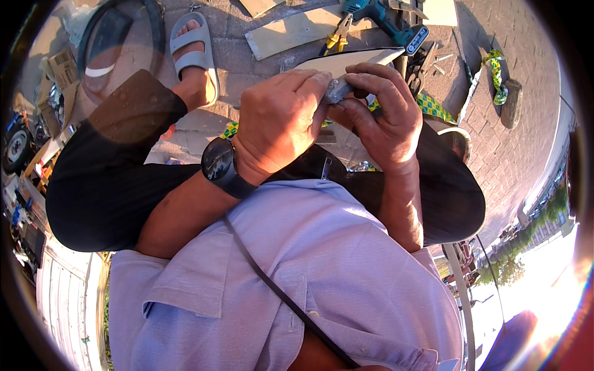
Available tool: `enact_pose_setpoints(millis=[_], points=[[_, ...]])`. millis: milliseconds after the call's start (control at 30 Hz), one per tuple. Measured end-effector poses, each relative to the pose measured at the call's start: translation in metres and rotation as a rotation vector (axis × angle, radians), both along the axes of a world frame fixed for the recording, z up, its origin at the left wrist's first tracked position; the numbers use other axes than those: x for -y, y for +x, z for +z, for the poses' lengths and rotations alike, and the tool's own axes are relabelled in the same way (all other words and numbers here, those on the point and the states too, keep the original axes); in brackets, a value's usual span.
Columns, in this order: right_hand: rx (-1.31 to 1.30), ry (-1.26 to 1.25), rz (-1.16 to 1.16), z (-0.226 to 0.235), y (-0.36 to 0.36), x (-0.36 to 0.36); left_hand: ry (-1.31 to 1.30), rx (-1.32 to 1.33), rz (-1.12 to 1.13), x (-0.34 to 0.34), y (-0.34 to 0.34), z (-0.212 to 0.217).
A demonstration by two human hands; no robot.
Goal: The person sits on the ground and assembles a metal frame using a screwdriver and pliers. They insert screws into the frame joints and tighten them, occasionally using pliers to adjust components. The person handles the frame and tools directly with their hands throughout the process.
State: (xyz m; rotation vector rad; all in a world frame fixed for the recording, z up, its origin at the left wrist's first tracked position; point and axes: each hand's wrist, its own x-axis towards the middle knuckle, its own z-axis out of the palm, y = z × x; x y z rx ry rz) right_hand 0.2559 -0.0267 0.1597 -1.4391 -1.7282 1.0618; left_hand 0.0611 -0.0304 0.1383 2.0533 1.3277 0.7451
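Observation:
Between my two hands is a small grey lump, metal-like and angular (337,91); its exact kind I cannot make out. My left hand (278,120), with a dark watch (221,167) on its wrist, is closed at the lump's left side. Thumb and bent fingers of my right hand (387,117) pinch it from the right. Just beyond the fingers lies a pale flat board with a dark edge (356,60), partly hidden by my hands. Yellow-handled pliers (338,37) and a teal cordless drill (387,25) lie farther off.
Wooden boards (291,32) lie on the brick paving ahead. Dark pliers (423,68) and loose screws (440,62) are at the right, near a green-and-yellow strap (436,108) and a stone (511,104). A sandalled foot (195,55) and a black rubber ring (159,43) are at the left.

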Motion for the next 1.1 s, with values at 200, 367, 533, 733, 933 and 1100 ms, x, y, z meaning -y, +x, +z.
enact_pose_setpoints(millis=[200,367,533,733,933,1100], points=[[0.014,0.039,0.014,-0.004,0.001,0.000,-0.012,0.023,-0.014,-0.002,-0.001,-0.001],[0.025,0.073,-0.001,-0.010,-0.002,0.003,-0.018,0.031,-0.038,-0.004,-0.003,0.003],[0.082,-0.025,0.058,0.000,0.001,-0.002,-0.004,0.043,-0.045,-0.001,-0.005,-0.001],[0.103,0.121,-0.004,-0.010,0.002,-0.002,-0.033,0.050,0.001,-0.002,-0.002,-0.001],[0.021,0.148,-0.161,-0.024,-0.005,0.000,-0.018,0.054,0.098,-0.014,-0.003,-0.008],[-0.020,0.036,-0.288,-0.022,-0.015,0.010,-0.012,-0.022,0.127,-0.020,-0.006,-0.011]])
